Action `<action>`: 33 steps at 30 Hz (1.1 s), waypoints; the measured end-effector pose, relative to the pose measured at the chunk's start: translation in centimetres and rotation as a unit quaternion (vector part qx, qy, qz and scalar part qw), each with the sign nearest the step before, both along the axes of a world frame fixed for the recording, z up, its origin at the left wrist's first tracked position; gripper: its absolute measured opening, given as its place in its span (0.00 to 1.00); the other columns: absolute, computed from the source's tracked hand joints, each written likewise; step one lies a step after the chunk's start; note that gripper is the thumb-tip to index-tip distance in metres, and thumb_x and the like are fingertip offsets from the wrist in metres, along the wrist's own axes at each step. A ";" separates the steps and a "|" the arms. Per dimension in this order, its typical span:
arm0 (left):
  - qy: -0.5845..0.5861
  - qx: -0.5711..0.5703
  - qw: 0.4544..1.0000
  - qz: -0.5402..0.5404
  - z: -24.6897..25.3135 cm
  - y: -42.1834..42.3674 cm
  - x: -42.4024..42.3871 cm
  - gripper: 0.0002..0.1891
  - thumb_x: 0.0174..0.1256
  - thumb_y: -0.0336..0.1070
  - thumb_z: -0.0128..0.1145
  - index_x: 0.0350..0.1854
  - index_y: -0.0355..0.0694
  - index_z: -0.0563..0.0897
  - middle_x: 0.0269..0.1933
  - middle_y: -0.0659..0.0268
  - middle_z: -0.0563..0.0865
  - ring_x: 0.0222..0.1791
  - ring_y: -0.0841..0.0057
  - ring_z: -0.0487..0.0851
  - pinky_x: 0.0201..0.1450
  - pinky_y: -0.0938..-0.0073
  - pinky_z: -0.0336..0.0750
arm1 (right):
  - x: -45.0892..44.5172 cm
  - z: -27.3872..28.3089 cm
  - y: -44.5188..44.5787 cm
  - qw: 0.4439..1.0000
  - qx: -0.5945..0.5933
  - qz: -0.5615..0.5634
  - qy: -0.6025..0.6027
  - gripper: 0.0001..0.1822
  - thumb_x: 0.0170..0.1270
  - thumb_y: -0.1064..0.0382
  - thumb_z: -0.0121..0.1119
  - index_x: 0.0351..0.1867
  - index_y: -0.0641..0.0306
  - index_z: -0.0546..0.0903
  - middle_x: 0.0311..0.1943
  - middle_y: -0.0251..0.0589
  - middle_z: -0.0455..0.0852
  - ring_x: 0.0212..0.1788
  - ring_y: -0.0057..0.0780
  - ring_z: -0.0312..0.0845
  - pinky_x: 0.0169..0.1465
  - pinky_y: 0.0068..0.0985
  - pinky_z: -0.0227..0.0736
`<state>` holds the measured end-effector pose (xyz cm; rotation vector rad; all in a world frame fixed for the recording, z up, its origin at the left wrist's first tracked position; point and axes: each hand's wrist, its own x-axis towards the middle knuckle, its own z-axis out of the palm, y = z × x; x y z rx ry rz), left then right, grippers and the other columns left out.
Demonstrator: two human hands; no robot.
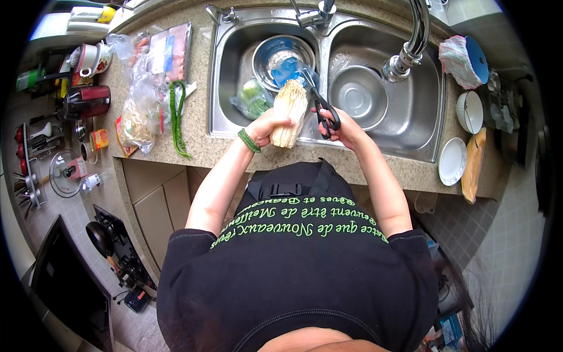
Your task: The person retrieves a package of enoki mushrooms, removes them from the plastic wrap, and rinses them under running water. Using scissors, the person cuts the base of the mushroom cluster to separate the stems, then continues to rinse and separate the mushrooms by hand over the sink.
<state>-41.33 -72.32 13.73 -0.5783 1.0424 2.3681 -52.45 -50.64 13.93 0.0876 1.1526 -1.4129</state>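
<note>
My left hand (pixel 262 126), with a green braided band at the wrist, grips a bundle of enoki mushrooms (pixel 288 112) over the front edge of the left sink basin. Kitchen scissors with black handles (pixel 326 115) are in my right hand (pixel 343 127), beside the bundle; their blades point away from me, by the blue and clear plastic packaging (pixel 288 72) at the bundle's far end. Behind that stands a steel bowl (pixel 260 55) in the left basin. A green vegetable in a clear bag (pixel 253 99) lies to the left of the mushrooms.
In the right basin (pixel 413 127) sits a steel bowl (pixel 358 94), near the faucet (pixel 398 66). Long green peppers (pixel 176 119), bagged food (pixel 136 119) and a packed meat tray (pixel 176 48) lie left of the sink. White bowls (pixel 452 161) and a wrapped tan item (pixel 474 167) are at right.
</note>
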 end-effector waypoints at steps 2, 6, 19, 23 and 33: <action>0.004 -0.038 0.999 0.001 -0.3 0.3 -0.1 0.29 0.52 0.32 0.61 0.60 0.34 0.70 0.48 0.61 0.81 0.46 0.73 0.82 0.48 0.71 0.79 | -0.1 0.2 0.6 0.999 0.011 0.021 0.025 0.25 0.66 0.47 0.56 0.57 0.60 0.72 0.21 0.27 0.77 0.18 0.10 0.65 0.18 0.12 0.48; -0.004 -0.065 0.998 -0.001 -0.3 0.6 -0.7 0.29 0.51 0.31 0.61 0.59 0.35 0.71 0.47 0.61 0.81 0.45 0.74 0.82 0.48 0.72 0.79 | -0.2 0.7 1.3 0.996 0.040 0.049 0.060 0.25 0.64 0.45 0.57 0.56 0.58 0.73 0.21 0.25 0.76 0.19 0.08 0.64 0.18 0.12 0.47; -0.010 -0.465 0.884 -0.039 -1.8 2.7 -2.1 0.32 0.39 0.38 0.69 0.50 0.30 0.74 0.45 0.56 0.83 0.45 0.69 0.83 0.49 0.72 0.77 | 3.1 2.2 4.9 0.973 0.090 0.008 0.213 0.27 0.67 0.53 0.56 0.62 0.67 0.70 0.26 0.25 0.72 0.29 0.12 0.67 0.34 0.14 0.61; 0.024 -0.430 0.902 -0.006 -1.8 2.9 -2.1 0.31 0.42 0.36 0.69 0.52 0.32 0.74 0.46 0.59 0.83 0.46 0.70 0.82 0.50 0.71 0.76 | 3.7 2.4 6.2 0.971 0.093 0.018 0.220 0.32 0.64 0.47 0.60 0.61 0.68 0.69 0.29 0.29 0.75 0.32 0.14 0.71 0.35 0.16 0.64; 0.087 0.130 0.959 0.235 2.8 2.9 -2.0 0.33 0.58 0.43 0.67 0.64 0.40 0.67 0.57 0.62 0.79 0.58 0.68 0.77 0.62 0.62 0.71 | 5.0 2.1 3.2 0.972 0.072 -0.025 0.224 0.30 0.65 0.48 0.61 0.60 0.65 0.67 0.26 0.31 0.79 0.32 0.17 0.76 0.37 0.18 0.69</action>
